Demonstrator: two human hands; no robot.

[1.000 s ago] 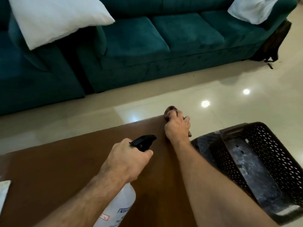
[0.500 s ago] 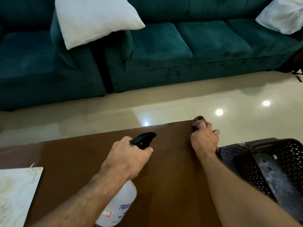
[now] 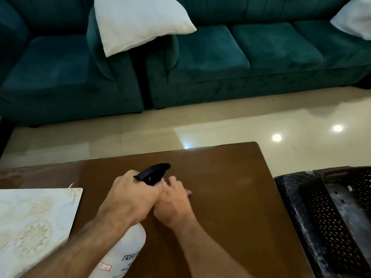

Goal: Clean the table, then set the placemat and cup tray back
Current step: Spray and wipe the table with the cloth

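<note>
I wipe the brown wooden surface (image 3: 220, 187); I should make long overlapping strokes up to its edges. The patterned placemat (image 3: 34, 221) lies at its left end. My left hand (image 3: 132, 199) grips the white spray bottle (image 3: 128, 251). My right hand (image 3: 172, 201) presses a small cloth (image 3: 189, 192), mostly hidden; its grip I cannot tell.

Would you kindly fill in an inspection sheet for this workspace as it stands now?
Surface: brown table, glossy.
Job's things: placemat at the table's left edge; cup tray not seen.
Clutter: black basket right of the table.
Grippers: left hand grips spray bottle; right hand on the table, a bit of cloth at its fingertips.
Cables: nothing seen.
Surroundings: teal sofas, white cushions, tiled floor.
</note>
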